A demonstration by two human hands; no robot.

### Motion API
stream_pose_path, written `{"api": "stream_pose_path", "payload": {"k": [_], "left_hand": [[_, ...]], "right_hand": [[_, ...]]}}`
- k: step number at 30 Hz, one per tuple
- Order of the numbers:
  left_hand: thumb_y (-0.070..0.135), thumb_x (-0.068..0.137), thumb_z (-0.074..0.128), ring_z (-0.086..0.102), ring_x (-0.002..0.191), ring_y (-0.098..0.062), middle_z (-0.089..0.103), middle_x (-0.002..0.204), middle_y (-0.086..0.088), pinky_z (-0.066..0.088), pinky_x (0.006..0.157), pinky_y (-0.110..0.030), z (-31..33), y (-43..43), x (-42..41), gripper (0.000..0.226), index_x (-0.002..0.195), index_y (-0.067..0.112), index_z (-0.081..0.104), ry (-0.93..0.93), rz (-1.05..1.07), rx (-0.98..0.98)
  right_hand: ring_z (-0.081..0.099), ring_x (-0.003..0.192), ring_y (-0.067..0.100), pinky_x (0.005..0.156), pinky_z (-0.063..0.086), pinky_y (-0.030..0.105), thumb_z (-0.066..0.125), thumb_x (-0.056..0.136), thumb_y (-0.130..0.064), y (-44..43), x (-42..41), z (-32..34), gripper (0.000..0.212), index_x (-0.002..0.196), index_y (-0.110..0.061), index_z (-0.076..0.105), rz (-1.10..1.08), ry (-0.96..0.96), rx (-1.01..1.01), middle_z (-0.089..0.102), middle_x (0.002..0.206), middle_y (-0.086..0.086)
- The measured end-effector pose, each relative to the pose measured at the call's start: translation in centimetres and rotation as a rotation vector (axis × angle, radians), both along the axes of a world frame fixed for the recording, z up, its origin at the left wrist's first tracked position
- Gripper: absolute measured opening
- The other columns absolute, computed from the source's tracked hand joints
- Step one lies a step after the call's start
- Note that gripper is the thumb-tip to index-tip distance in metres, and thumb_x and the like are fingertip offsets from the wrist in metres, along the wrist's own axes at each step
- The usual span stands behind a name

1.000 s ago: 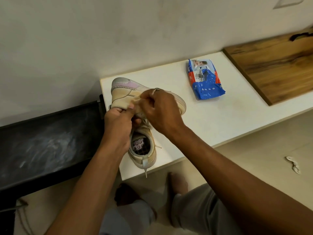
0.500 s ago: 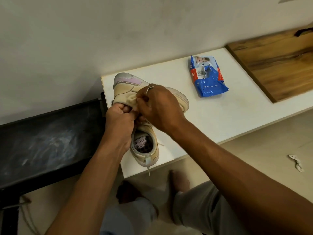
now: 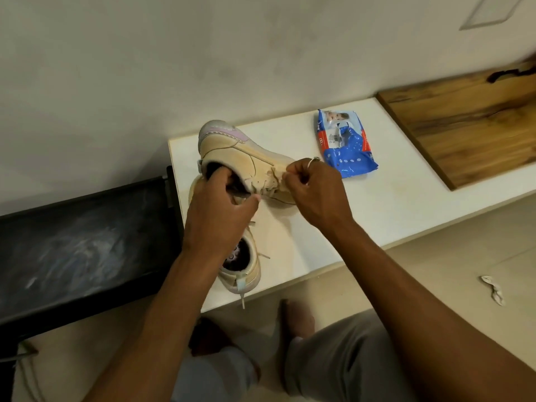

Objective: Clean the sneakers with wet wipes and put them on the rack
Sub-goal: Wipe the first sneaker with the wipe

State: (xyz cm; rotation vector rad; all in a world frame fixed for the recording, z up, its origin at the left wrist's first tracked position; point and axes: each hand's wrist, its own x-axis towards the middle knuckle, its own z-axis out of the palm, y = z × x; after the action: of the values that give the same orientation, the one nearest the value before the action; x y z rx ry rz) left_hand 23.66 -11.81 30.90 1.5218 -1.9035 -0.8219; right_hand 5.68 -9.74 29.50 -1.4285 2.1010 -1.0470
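- My left hand [image 3: 217, 210] gripped the beige leather sneaker with a lilac heel [image 3: 237, 152], fingers curled into its opening.
- My right hand [image 3: 313, 190] was curled tight, pinching that sneaker at the laces. Whether it also held a wipe, I could not tell.
- The sneaker was held on its side over the flat white bench top [image 3: 391, 204].
- A second beige sneaker [image 3: 249, 271] lay on the bench under my left wrist.
- A blue plastic wipes pack [image 3: 345, 143] lay near my right hand.
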Motion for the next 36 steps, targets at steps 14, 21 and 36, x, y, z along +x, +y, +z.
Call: {"api": "stream_pose_path", "payload": {"k": [14, 21, 36], "left_hand": [[0.050, 0.096, 0.050, 0.056, 0.101, -0.026, 0.070, 0.094, -0.006, 0.038, 0.088, -0.041, 0.3, -2.0, -6.1, 0.043, 0.091, 0.012, 0.068, -0.524, 0.119, -0.429], [0.029, 0.092, 0.056, 0.059, 0.081, -0.023, 0.060, 0.083, 0.001, 0.045, 0.076, -0.031, 1.5, -1.7, -8.1, 0.017, 0.094, 0.012, 0.057, 0.183, 0.176, 0.131], [0.030, 0.103, 0.044, 0.061, 0.121, -0.031, 0.064, 0.130, -0.019, 0.048, 0.103, -0.048, 3.7, 7.1, -6.3, 0.041, 0.133, 0.006, 0.057, 1.656, 0.096, 0.943]], "right_hand": [[0.061, 0.075, 0.007, 0.070, 0.057, 0.029, 0.067, 0.093, -0.034, -1.1, -0.4, -2.0, 0.012, 0.098, -0.023, 0.068, -0.099, -0.103, -0.154, 0.066, 0.086, -0.008], [0.062, 0.082, 0.007, 0.075, 0.057, 0.027, 0.066, 0.094, -0.027, -1.0, -0.8, -1.6, 0.014, 0.103, -0.017, 0.070, -0.156, -0.088, -0.231, 0.067, 0.091, -0.007], [0.070, 0.076, 0.017, 0.070, 0.059, 0.037, 0.074, 0.088, -0.017, 4.6, -1.7, 7.5, 0.011, 0.091, -0.025, 0.068, 0.082, -0.269, -0.497, 0.070, 0.079, -0.005]]}}
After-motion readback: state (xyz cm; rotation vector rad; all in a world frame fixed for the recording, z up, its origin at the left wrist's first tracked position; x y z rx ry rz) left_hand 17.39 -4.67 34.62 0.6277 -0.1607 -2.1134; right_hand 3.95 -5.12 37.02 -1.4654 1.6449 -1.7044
